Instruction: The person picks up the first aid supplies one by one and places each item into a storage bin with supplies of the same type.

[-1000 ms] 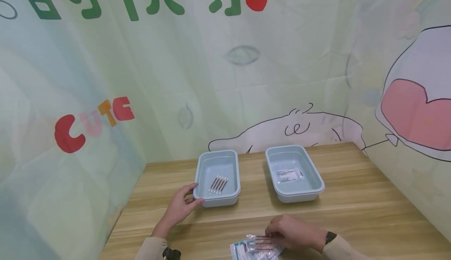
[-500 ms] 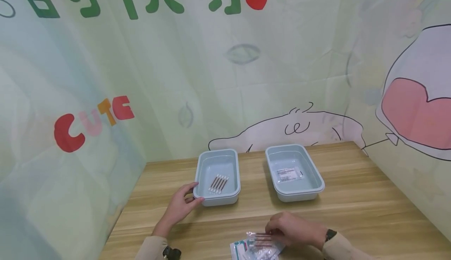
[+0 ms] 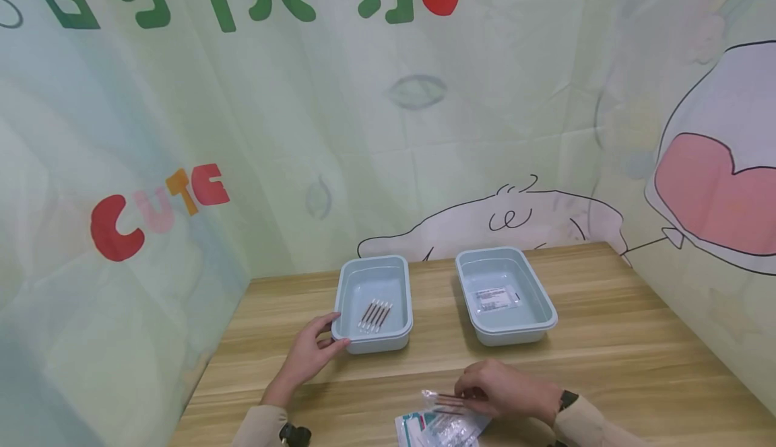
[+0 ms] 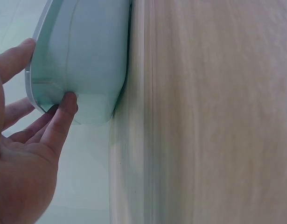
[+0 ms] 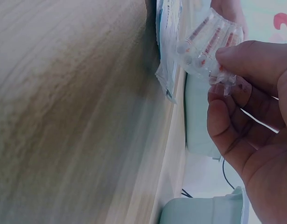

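In the head view, a wood-grain table (image 3: 273,312) meets a pale green printed backdrop (image 3: 339,97) on the left, far and right sides. The left hand (image 3: 306,353) holds the near left corner of the left bin (image 3: 378,347), where a row of swabs (image 3: 376,316) lies; the right bin (image 3: 515,336) contains a flat packet (image 3: 497,299) with illegible print. Near the front, the right hand (image 3: 506,390) pinches a clear swab sleeve (image 3: 450,400) above a packet pile (image 3: 415,427) cut off by the frame.

In the left wrist view, thumb and fingers span the bin's corner; its interior is hidden.

In the right wrist view, thumb and fingers grip the sleeve, swabs visible inside; dark cables (image 5: 226,175) run beyond the table, their ends hidden.
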Action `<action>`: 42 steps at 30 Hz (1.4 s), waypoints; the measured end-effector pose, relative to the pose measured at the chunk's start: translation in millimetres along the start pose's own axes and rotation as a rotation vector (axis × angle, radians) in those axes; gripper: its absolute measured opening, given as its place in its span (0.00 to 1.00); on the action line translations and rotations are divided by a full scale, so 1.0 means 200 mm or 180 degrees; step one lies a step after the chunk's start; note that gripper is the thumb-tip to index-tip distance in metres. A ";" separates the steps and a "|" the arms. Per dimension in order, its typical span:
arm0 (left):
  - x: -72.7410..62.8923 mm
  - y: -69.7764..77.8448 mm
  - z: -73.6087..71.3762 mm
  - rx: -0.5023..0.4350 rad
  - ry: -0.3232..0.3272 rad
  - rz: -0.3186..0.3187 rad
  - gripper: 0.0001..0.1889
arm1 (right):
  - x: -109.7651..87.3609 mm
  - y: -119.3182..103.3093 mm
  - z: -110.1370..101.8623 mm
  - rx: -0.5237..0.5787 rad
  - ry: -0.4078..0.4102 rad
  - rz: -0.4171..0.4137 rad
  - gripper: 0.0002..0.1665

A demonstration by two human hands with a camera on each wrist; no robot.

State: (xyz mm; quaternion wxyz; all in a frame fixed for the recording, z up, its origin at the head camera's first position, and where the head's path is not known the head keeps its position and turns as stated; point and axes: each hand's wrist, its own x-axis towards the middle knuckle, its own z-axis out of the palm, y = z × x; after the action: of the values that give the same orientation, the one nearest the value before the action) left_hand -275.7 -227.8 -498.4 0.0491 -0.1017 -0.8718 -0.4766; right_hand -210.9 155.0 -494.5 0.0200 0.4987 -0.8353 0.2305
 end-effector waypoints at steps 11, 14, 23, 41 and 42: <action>0.00 0.00 0.00 -0.0017 -0.0016 -0.0020 0.33 | 0.01 -0.01 -0.02 0.0162 0.0149 0.0042 0.08; 0.00 0.00 0.00 -0.0015 -0.0009 -0.0023 0.33 | 0.01 -0.01 -0.03 0.0206 0.0178 0.0054 0.08; 0.00 0.00 0.00 0.0036 -0.0008 -0.0033 0.32 | 0.01 0.00 -0.02 0.0327 0.0267 0.0077 0.09; 0.00 0.00 0.00 0.0035 -0.0003 -0.0049 0.33 | 0.03 -0.02 -0.07 0.0439 0.0459 0.0050 0.09; 0.00 0.00 0.00 0.0034 -0.0002 -0.0047 0.33 | 0.03 -0.02 -0.07 0.0434 0.0477 0.0044 0.09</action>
State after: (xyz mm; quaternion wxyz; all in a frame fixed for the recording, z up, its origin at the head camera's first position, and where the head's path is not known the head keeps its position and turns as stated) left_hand -276.0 -228.5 -498.6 0.0459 -0.0952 -0.8751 -0.4723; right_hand -213.9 154.6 -478.5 0.0470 0.4746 -0.8172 0.3236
